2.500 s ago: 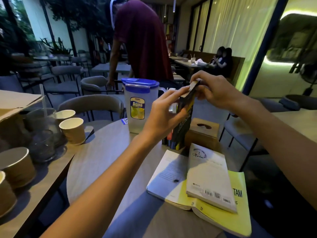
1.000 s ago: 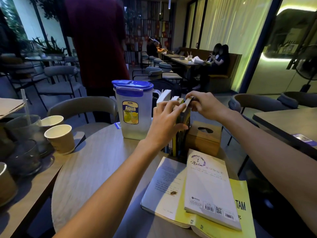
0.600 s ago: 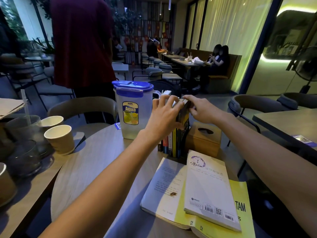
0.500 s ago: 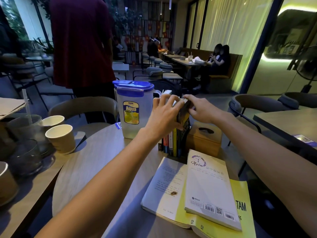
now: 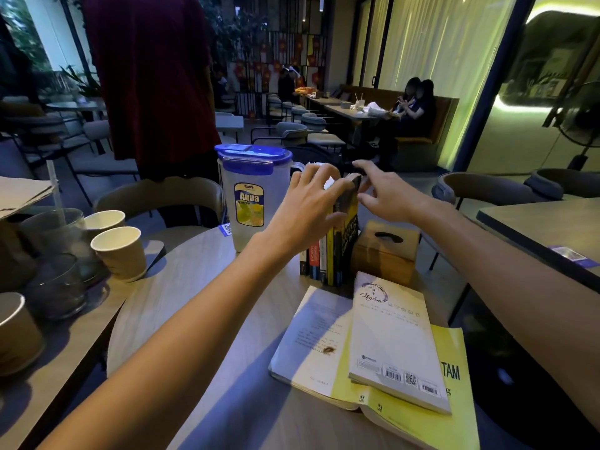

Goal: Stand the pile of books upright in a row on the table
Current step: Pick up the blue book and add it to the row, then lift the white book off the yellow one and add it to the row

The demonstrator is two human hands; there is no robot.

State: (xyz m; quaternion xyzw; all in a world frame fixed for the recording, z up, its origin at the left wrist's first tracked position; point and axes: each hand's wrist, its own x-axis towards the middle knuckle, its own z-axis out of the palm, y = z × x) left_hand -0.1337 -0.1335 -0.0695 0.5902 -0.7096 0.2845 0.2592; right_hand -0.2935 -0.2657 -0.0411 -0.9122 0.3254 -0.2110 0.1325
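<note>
Next book lies low and right of my free right grip

My left hand (image 5: 308, 203) is closed over the top of the standing row of books (image 5: 331, 248) at frame centre, steadying it between the Aqua pitcher (image 5: 251, 196) and the wooden tissue box (image 5: 386, 248). My right hand (image 5: 386, 199) hovers just right of the row, fingers spread, holding nothing. The white paperback (image 5: 393, 336) lies flat atop the yellow book (image 5: 448, 401) and the open book (image 5: 311, 336) at lower right of the frame on the table (image 5: 194, 303), its long axis running toward the row. I judge my right hand the nearer one to fetch it.
</note>
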